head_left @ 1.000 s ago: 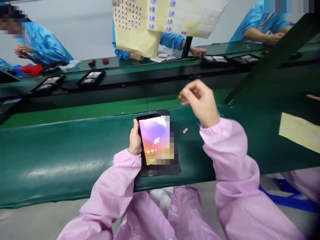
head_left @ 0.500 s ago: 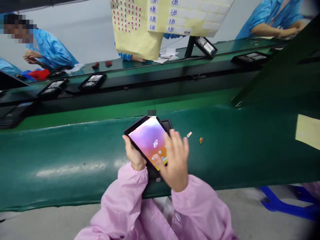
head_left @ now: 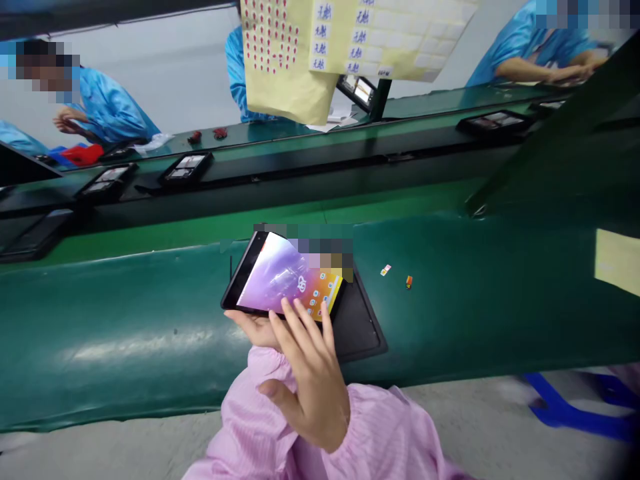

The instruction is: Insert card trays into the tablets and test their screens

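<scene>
Here, tablet [head_left: 273, 277], near edge [head_left: 257, 311] at hands [head_left: 317, 383]

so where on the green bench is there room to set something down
Left of the tablet, the green bench is bare but for a dark speck; another bare patch lies between the small orange piece and the yellow paper. Crowded: the middle, where the left hand, right hand, tablet and black panel overlap in view.

Blue handwritten "无触" repeats down two columns of white labels [head_left: 321, 48] on the hanging yellow sheet [head_left: 339, 41].
</scene>
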### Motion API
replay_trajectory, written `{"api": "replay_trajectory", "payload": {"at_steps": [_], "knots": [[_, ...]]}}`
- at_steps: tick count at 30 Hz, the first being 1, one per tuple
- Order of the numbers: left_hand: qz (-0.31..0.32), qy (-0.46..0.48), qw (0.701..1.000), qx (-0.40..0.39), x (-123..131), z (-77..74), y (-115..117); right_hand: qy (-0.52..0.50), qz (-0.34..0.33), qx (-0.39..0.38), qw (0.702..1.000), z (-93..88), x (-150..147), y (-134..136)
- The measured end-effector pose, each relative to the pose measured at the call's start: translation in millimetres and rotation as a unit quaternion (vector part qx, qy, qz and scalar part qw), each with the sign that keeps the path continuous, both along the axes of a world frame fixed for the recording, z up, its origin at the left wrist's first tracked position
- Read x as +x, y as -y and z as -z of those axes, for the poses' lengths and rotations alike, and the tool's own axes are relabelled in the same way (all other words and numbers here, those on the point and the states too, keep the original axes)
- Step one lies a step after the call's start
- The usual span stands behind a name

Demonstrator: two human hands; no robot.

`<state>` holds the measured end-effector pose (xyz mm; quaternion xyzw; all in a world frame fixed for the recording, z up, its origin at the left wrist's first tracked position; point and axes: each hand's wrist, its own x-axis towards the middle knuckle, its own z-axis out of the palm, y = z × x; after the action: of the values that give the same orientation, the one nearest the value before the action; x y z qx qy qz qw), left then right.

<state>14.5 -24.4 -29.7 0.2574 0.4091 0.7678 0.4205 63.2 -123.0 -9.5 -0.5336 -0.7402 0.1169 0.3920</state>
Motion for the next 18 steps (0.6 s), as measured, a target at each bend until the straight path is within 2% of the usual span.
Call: {"api": "replay_trajectory", "payload": {"at_steps": [2,3,6,9,13,16,18], "knots": [[-0.108,0.047,0.992,0.047,4,-4.3,3,-0.011,0.027,0.012,1.000,-0.2,6,-9],[-0.126,0.064,0.988,0.062,6,-6.6,5,-0.013,0.047,0.016,0.999,0.7,9,-14],[-0.085,0.082,0.991,0.055,10,-12.2,8,-0.003,0.097,0.018,0.995,6.0,13,-32],[-0.094,0.095,0.989,0.060,9,-12.0,9,0.013,0.101,0.008,0.995,10.8,8,-37],[-0.149,0.040,0.984,0.093,4,-1.8,4,0.026,0.073,-0.015,0.997,13.2,-5,-22],[-0.200,-0.017,0.977,0.072,2,4.1,0,0.027,0.054,-0.024,0.998,14.4,-9,-9],[-0.190,-0.026,0.980,0.048,1,4.3,-2,0.018,0.038,-0.014,0.999,14.5,-4,-5]]}}
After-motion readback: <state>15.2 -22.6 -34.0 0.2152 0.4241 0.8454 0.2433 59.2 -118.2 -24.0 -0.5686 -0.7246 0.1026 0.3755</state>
